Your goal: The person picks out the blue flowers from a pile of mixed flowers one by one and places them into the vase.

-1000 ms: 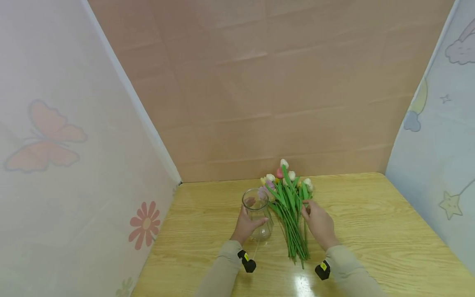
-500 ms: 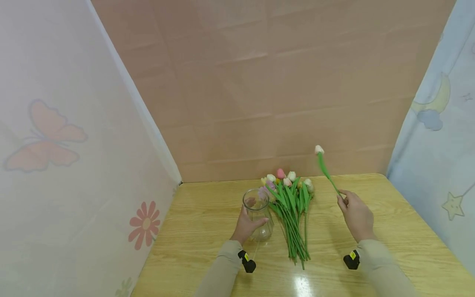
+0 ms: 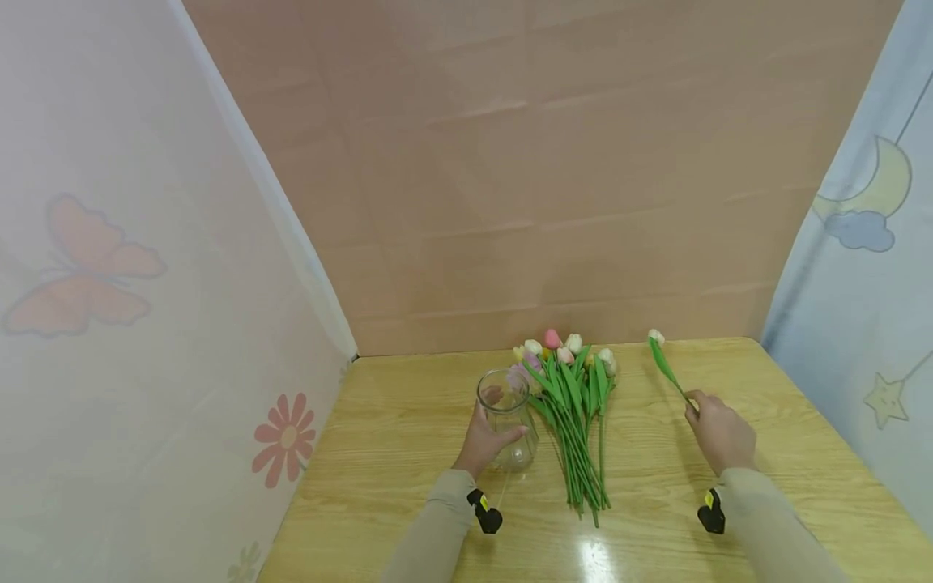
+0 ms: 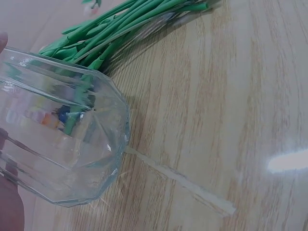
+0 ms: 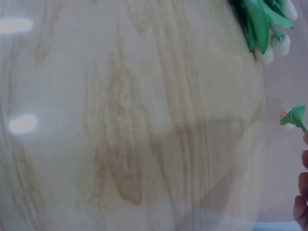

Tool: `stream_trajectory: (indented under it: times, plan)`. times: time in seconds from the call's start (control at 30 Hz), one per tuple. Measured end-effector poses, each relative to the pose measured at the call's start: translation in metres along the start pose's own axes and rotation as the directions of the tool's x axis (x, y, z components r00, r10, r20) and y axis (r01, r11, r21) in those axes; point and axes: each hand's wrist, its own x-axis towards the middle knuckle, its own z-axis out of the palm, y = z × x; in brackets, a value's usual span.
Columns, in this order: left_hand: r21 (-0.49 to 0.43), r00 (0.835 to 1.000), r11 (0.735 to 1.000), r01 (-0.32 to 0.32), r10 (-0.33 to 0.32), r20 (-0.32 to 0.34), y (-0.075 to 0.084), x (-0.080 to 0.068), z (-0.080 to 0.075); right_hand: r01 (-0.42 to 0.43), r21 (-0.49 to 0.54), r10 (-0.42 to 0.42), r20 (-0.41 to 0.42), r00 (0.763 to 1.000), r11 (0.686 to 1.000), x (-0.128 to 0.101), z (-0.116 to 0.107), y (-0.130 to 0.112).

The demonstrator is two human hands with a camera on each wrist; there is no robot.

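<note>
My left hand (image 3: 487, 444) grips a clear glass vase (image 3: 513, 449) from its left side, thumb across the front; the vase stands on the table. Its faceted base fills the left of the left wrist view. Off to the right, my right hand (image 3: 722, 435) pinches the stem of one white tulip (image 3: 662, 359), bloom tilted up and away. In the right wrist view only the fingertips (image 5: 303, 185) and part of that tulip (image 5: 294, 115) show, at the right edge. Between the hands lies a bunch of tulips (image 3: 576, 421) with white, pink, yellow and purple blooms and green stems.
The wood-grain table (image 3: 408, 421) ends at a brown backdrop (image 3: 510, 202). Printed fabric walls stand left (image 3: 182, 389) and right (image 3: 838, 324). A pale strip (image 4: 183, 180) extends from the vase base across the tabletop.
My right hand has drawn one white tulip from the bunch, lifted it and carried it right, then lowered it somewhat. The left hand and vase have stayed put.
</note>
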Motion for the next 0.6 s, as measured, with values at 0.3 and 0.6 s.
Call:
stream_trajectory:
  times: [0.3, 0.6]
  plan:
    - [-0.021, 1.000, 1.000, 0.005, -0.005, 0.009, 0.005, -0.002, 0.000, -0.040, -0.033, 0.046, 0.219, 0.975, 0.999, -0.011, 0.005, 0.006]
    - [-0.039, 0.999, 0.999, 0.003, -0.002, 0.043, 0.031, -0.011, -0.005, -0.074, -0.038, 0.082, 0.320, 0.944, 0.997, -0.018, 0.008, 0.011]
